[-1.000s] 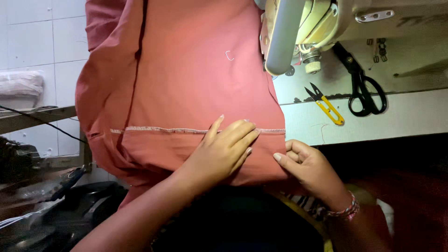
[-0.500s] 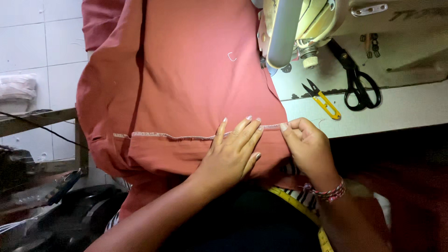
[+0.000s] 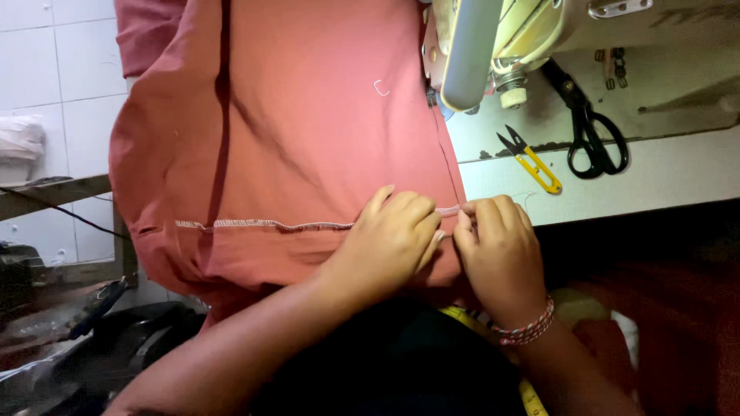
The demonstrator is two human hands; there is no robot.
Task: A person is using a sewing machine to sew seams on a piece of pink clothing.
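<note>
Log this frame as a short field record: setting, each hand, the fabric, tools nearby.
setting: sewing table with a sewing machine at the top
left hand: left hand lies flat on the red fabric, fingers over the stitched hem line
right hand: right hand pinches the fabric's edge beside the left hand; beaded bracelet on the wrist
fabric: draped over the table edge, spread up toward the machine
tools: yellow thread snips and black scissors on the table, untouched
</note>
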